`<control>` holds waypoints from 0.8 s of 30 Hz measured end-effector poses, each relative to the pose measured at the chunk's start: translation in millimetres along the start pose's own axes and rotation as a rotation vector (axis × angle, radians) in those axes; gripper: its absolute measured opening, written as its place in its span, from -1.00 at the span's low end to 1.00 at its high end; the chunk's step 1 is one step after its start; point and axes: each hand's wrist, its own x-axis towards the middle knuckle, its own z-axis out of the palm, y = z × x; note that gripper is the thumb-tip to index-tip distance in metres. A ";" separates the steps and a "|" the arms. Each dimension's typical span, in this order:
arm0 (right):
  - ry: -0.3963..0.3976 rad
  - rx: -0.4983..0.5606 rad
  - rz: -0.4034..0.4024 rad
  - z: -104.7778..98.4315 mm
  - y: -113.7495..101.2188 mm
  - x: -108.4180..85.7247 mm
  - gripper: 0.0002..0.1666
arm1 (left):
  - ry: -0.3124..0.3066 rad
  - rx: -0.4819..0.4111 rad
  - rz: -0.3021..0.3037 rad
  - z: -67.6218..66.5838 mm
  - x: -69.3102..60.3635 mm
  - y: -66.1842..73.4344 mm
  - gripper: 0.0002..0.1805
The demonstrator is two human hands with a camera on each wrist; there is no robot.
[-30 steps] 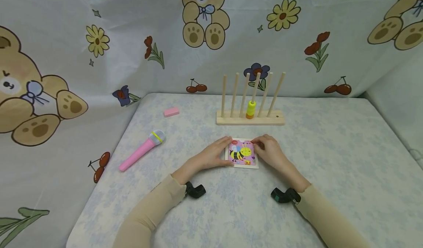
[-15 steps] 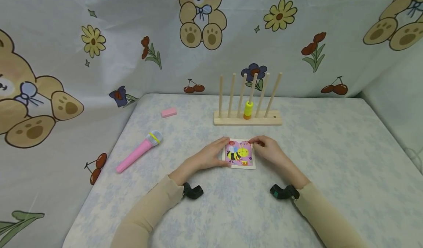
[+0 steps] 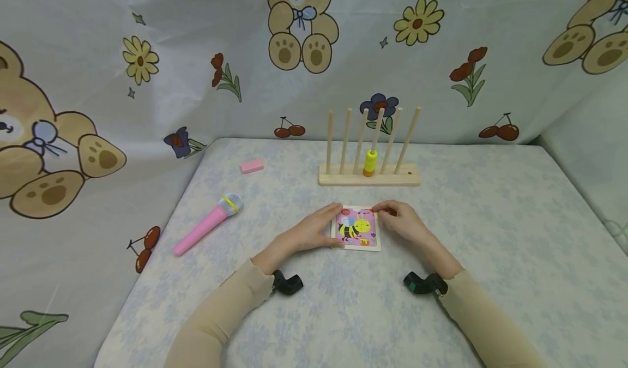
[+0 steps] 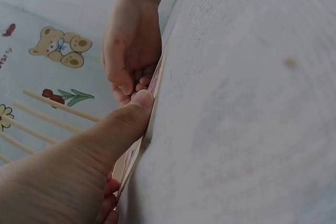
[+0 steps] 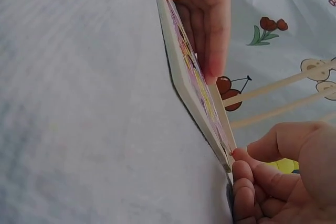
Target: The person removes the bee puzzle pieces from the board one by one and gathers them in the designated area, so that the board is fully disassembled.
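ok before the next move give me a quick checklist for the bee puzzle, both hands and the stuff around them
1. Bee puzzle on the table, picture side up: ok.
2. Left hand on the puzzle: ok, thumb and fingers at its left edge.
3. Right hand at the puzzle: ok, fingertips at its far right corner.
4. Firm pinch at that corner: cannot tell, the fingers hide it.
5. Every piece seated flush: cannot tell, too small to see.
6. Microphone, pink block and peg stand apart from both hands: ok.

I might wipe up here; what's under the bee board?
The patterned tabletop shows around the bee board; whatever lies directly beneath is covered and can't be seen.
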 end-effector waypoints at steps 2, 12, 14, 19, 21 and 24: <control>0.005 0.016 -0.003 -0.2 1.1 1.1 -0.74 | 0.001 0.001 -0.001 0.1 0.3 -0.1 0.07; 0.008 0.060 -0.018 0.7 4.5 4.1 -0.72 | 0.002 0.001 -0.004 1.0 0.2 -0.8 0.07; 0.007 0.071 -0.022 1.2 4.7 4.6 -0.72 | 0.001 0.004 -0.007 1.2 0.3 -1.5 0.07; 0.011 0.078 -0.047 2.9 4.7 4.4 -0.71 | -0.003 -0.002 -0.012 1.1 -0.1 -1.1 0.07; 0.014 0.076 -0.066 3.6 4.6 3.7 -0.68 | -0.004 -0.002 -0.016 1.1 0.0 -0.7 0.07; 0.016 0.063 -0.092 4.7 4.8 2.9 -0.63 | -0.003 -0.003 -0.017 1.3 0.3 -0.4 0.06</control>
